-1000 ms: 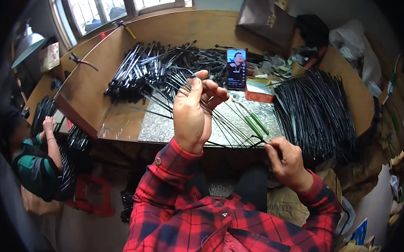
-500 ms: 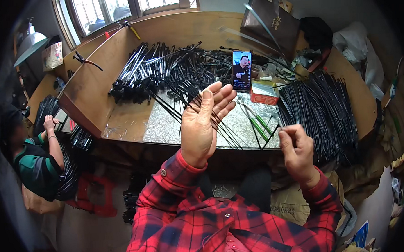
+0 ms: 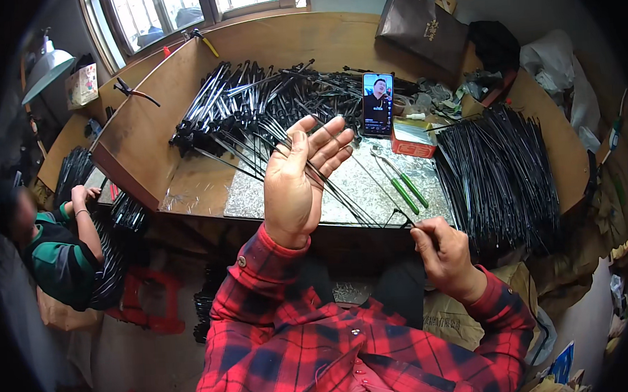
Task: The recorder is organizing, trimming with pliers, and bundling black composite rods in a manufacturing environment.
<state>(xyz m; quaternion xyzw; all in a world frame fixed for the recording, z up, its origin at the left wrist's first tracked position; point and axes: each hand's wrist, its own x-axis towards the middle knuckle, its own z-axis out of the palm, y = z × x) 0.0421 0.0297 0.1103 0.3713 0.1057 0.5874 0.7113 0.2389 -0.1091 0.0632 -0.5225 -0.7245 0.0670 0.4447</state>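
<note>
My left hand is raised over the worktop, palm up, its fingers stretched and slightly apart. Several thin black rods run slantwise past its thumb and palm toward the front edge; whether the thumb pins them I cannot tell. One thin rod crosses the fingers and slopes down toward my right hand. Thumb and forefinger of that hand are closed in a pinch on a thin black rod's end, beside a small dark forked piece. Green-handled pliers lie on the speckled board behind.
A heap of black rods fills the back left; a dense bundle lies at the right. A phone stands by a red-and-white box. Wooden walls border the table. At far left, a person handles similar rods.
My right hand has moved left and slightly down, closer to the rods' ends. The wide black V-shape beside it has narrowed to a small fork. My left hand has shifted slightly left and up.
</note>
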